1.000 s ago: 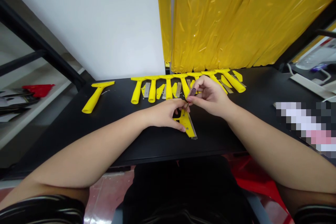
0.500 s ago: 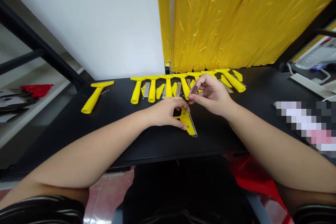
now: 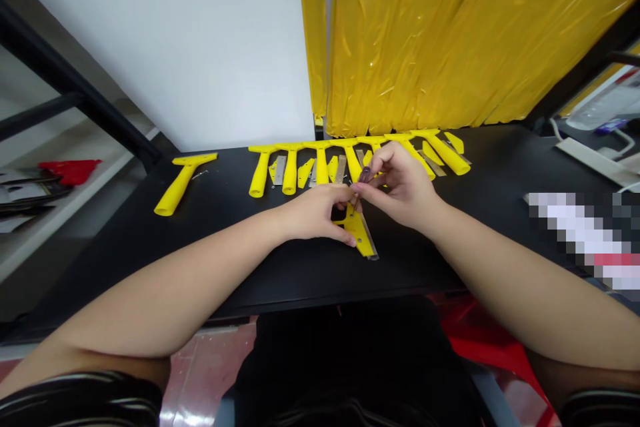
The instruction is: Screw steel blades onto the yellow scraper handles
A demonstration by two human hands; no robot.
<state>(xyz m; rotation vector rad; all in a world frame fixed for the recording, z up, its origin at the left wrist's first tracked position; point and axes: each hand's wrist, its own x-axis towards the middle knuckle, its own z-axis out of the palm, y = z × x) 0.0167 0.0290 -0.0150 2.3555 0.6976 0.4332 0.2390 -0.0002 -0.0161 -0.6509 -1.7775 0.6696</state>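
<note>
A yellow scraper point(image 3: 361, 232) with a metal blade along its right edge lies over the black table near its front. My left hand point(image 3: 320, 213) grips it, the thumb pressed on its lower part; the handle is hidden under the hand. Between the fingertips of my right hand point(image 3: 403, 190) is a small screwdriver point(image 3: 366, 175) with a dark purple handle. Its thin shaft points down at the upper screw of the scraper head, and my left fingers are close beside the shaft. A second screw shows lower on the head.
Several yellow scraper handles stand in a row at the back, one point(image 3: 258, 177) at the left end, with yellow plates point(image 3: 305, 175) and metal blades point(image 3: 281, 170) between them. Another scraper handle point(image 3: 175, 190) lies apart at left. A white panel point(image 3: 200, 47) and yellow plastic sheeting point(image 3: 425, 40) rise behind.
My right fingers have come slightly left and down along the screwdriver, closer to my left hand. The scraper has barely shifted.
</note>
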